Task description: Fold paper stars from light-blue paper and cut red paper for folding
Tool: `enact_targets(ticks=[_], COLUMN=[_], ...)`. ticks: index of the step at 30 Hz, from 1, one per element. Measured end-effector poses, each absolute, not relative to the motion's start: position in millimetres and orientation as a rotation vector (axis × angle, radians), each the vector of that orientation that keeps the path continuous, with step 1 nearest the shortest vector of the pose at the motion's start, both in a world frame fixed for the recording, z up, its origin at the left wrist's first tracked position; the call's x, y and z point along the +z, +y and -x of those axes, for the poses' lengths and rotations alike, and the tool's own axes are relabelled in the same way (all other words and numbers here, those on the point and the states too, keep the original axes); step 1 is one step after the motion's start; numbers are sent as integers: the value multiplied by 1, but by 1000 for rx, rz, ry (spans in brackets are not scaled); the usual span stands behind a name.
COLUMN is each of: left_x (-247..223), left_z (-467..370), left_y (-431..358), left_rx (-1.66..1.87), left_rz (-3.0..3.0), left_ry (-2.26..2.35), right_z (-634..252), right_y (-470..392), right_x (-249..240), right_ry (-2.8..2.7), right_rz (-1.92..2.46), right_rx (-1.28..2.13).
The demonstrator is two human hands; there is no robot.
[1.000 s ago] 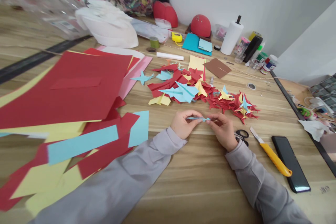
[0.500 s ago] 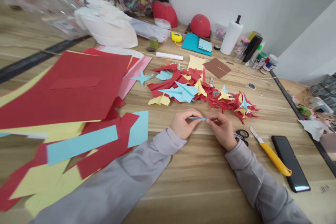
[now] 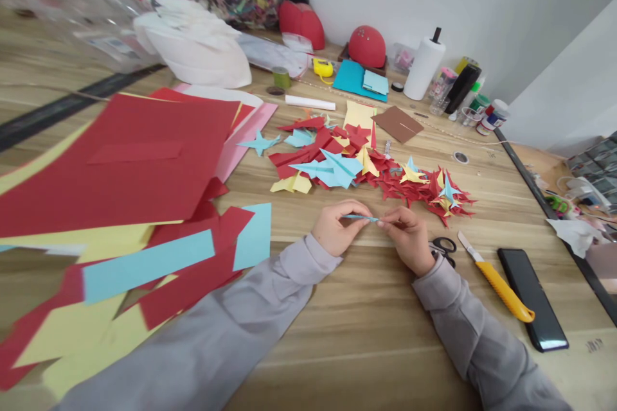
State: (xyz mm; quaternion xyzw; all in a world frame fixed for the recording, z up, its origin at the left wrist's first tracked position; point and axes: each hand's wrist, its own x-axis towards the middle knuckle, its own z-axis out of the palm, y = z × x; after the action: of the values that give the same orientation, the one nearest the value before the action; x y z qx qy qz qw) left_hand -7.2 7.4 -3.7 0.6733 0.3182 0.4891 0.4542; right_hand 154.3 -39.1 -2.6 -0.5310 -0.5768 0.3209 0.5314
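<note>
A small folded piece of light-blue paper (image 3: pixel 359 216) is pinched between both hands, seen almost edge-on. My left hand (image 3: pixel 336 226) grips its left part with thumb and fingers, and my right hand (image 3: pixel 405 236) pinches its right end. How the paper is folded is mostly hidden by the fingers. Just beyond the hands lies a heap of folded red, yellow and blue paper shapes, with a blue paper plane (image 3: pixel 332 170) at its front. Black-handled scissors (image 3: pixel 443 246) lie partly hidden behind my right wrist.
A yellow-handled knife (image 3: pixel 501 286) rests partly on a black phone (image 3: pixel 533 302) at the right. Large red paper sheets (image 3: pixel 144 186) and a blue strip (image 3: pixel 149 264) cover the left side. Along the back stand a white roll (image 3: pixel 424 70), a yellow tape measure (image 3: pixel 322 67) and several bottles.
Both hands keep their pinch on the blue paper, with hardly any movement. The whole view has shifted very slightly.
</note>
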Motion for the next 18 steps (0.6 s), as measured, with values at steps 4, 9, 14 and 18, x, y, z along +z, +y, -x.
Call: enact_targets(ticks=[4,9,14,18], left_x=[-3,-3,-1,-1], left_z=[8,7,8,9], left_y=[8,8,7,8], left_rx=[1204,1195,1192,1188], left_rz=[-1662,-1666,-1662,-1653], left_ry=[791,770,776,799], right_z=[-154,-153,-153,-153], right_y=[-40,-40,-41,-40], right_x=[-1,-1,-1,1], right_ry=[-1372,-1381,-1354,-1194], right_rz=[1302,1315,1302,1296], right_rx=[801,828,817,874])
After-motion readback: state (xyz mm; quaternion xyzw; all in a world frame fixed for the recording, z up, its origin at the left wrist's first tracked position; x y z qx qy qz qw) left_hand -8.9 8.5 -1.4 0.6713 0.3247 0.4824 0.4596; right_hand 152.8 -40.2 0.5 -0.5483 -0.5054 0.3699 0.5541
